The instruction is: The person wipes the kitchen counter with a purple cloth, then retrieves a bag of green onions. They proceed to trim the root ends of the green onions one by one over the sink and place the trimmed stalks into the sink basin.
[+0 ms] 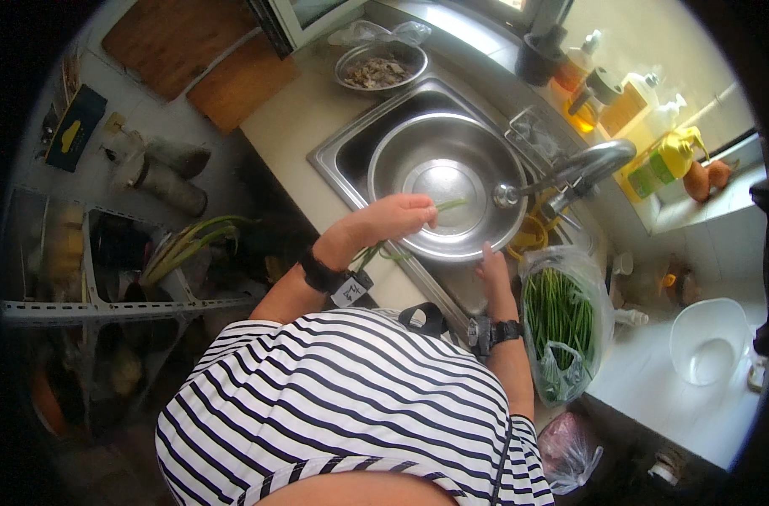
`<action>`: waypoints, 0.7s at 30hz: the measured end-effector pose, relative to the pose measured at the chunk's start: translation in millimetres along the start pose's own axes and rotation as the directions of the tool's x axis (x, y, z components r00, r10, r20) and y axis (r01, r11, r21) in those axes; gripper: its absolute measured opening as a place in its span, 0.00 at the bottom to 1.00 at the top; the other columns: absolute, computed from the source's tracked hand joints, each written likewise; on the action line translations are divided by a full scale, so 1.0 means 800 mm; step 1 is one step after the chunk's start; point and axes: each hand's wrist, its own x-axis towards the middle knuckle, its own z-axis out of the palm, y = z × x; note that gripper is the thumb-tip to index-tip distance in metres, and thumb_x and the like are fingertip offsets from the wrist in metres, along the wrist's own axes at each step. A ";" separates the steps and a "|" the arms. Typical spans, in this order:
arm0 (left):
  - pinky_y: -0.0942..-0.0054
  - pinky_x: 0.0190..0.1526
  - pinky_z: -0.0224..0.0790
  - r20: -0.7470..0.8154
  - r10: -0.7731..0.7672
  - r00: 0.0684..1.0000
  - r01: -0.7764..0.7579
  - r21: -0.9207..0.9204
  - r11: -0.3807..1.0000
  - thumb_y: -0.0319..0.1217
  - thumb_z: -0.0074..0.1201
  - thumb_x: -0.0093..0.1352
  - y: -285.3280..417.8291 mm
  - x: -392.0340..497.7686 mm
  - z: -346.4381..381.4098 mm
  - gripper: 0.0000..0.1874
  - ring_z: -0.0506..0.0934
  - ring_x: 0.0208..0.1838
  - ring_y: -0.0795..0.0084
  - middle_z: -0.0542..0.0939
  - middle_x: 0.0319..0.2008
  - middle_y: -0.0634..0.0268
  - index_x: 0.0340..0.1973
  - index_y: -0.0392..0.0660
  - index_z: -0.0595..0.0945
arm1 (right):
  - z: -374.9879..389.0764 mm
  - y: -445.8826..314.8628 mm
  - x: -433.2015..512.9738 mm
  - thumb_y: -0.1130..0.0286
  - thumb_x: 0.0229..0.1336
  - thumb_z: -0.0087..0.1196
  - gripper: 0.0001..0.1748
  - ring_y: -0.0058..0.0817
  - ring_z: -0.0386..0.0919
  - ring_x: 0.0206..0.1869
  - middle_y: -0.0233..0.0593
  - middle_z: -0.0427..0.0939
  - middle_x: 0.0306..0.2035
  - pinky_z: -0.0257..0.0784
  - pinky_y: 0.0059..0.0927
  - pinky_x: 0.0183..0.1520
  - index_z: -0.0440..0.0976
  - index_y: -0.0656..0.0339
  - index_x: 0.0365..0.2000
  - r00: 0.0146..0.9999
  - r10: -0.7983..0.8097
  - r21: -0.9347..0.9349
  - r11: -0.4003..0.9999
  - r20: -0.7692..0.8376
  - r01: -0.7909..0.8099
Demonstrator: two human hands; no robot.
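My left hand (400,215) is closed around a few thin green stalks, likely chives (451,204). Their tips stick out over a round stainless steel basin (384,155), while the other ends trail below my wrist over the counter edge. The basin sits in a metal sink (346,142), under the curved faucet (596,155). My right hand (495,269) is at the basin's near right rim with a finger extended, and nothing shows in it. Just right of that forearm lies a clear plastic bag (599,297) full of long green chives (556,310).
A metal bowl of brownish food pieces (381,71) stands behind the sink. Bottles (631,101) line the windowsill. A yellow plastic basket (530,235) is beside the basin. At right is a translucent container (707,341); a shelf rack (137,308) stands at left.
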 end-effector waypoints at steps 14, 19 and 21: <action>0.85 0.19 0.48 -0.043 -0.025 0.999 0.018 -0.170 0.985 0.38 0.43 0.72 -0.021 0.004 0.003 0.12 0.60 0.18 0.86 0.66 0.17 0.76 0.33 0.44 0.75 | 0.047 -0.037 0.002 0.57 0.62 0.50 0.16 0.18 0.72 0.29 0.28 0.73 0.29 0.65 0.20 0.27 0.70 0.59 0.39 0.977 -0.060 0.100 0.994 0.204 0.040; 0.84 0.18 0.48 0.061 -0.056 0.997 0.065 -0.145 0.987 0.37 0.46 0.71 -0.023 0.035 0.050 0.11 0.60 0.17 0.85 0.67 0.17 0.74 0.33 0.43 0.76 | -0.025 -0.086 -0.096 0.58 0.62 0.49 0.15 0.16 0.64 0.19 0.26 0.67 0.19 0.58 0.15 0.19 0.73 0.59 0.27 0.959 -0.235 0.407 0.900 0.157 0.154; 0.85 0.17 0.44 0.059 -0.080 0.995 0.088 -0.142 0.986 0.37 0.46 0.71 -0.023 0.049 0.073 0.10 0.58 0.16 0.86 0.66 0.17 0.76 0.33 0.44 0.76 | -0.046 -0.101 -0.140 0.59 0.64 0.49 0.15 0.14 0.61 0.15 0.25 0.64 0.16 0.53 0.14 0.16 0.73 0.59 0.28 0.972 -0.209 0.463 0.876 0.108 0.136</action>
